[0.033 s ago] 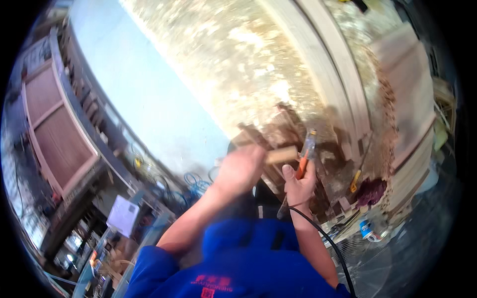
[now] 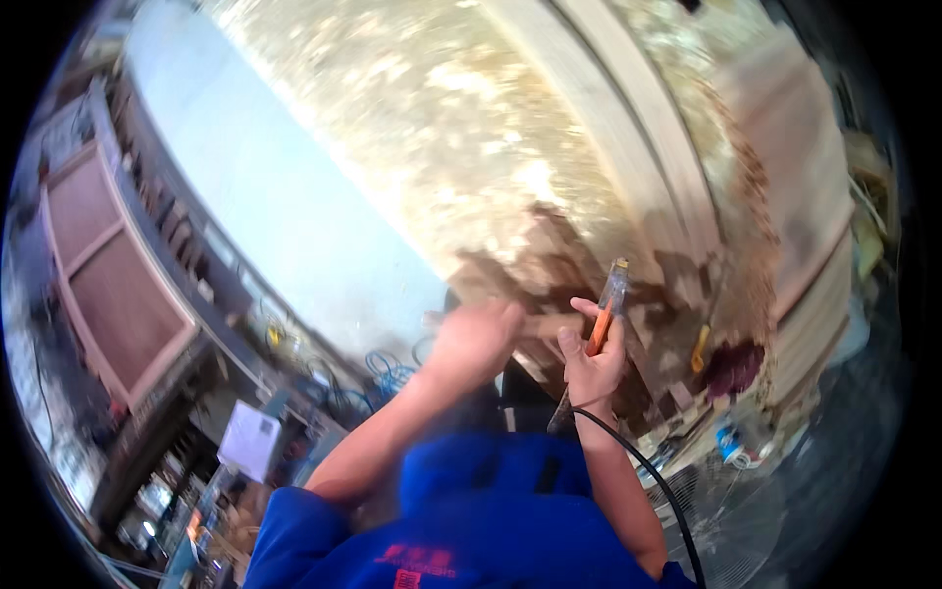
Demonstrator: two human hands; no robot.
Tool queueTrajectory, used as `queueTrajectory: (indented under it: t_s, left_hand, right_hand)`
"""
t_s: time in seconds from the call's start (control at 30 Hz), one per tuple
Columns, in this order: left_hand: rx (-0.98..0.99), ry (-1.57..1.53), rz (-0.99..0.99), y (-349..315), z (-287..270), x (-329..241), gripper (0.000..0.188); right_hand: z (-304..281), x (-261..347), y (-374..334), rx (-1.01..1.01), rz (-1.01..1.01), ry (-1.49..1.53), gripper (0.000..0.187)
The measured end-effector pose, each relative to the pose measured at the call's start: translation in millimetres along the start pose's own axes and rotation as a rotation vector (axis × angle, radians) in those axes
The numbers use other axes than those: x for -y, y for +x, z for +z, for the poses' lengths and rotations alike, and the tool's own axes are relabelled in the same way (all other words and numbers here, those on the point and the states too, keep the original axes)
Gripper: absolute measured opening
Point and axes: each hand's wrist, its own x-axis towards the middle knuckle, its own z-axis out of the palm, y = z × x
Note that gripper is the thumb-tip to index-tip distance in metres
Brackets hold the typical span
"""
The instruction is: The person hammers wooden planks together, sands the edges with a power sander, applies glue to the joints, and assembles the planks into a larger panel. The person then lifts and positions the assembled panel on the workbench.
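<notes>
Sawdusty surface (image 2: 392, 128), glaring; left hand (image 2: 478, 339) curled round wood (image 2: 551, 326), seemingly steadying it; right hand (image 2: 594, 371) grips orange tool (image 2: 600, 332), likely for control.

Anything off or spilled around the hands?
Mostly mess: wood shavings are strewn along the left edge of the pale board, and a dark red cloth lies crumpled near them. No damage stands out around the right hand, holding an orange-handled tool, or the left hand, though blur hides detail.
</notes>
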Motion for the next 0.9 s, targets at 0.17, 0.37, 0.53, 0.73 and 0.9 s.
queueTrajectory:
  t_s: [0.17,0.37,0.53,0.73,0.9]
  left_hand:
    - [0.208,0.215,0.431,28,33,-77,0.013]
    - [-0.144,0.189,0.619,34,52,-146,0.042]
    - [-0.234,0.536,-0.008,4,97,-51,0.042]
    - [-0.109,0.260,-0.189,6,103,3,0.040]
    - [-0.438,0.058,-0.135,17,100,64,0.042]
  right_hand:
    - [-102,3,-29,0.009,0.139,-0.104,0.028]
    - [-243,-49,-111,-0.457,0.044,0.326,0.033]
    - [-426,-155,-175,-1.035,0.068,0.405,0.038]
    - [-579,-256,-210,-0.954,0.047,0.283,0.038]
    - [-651,-299,-191,-0.751,0.125,0.136,0.031]
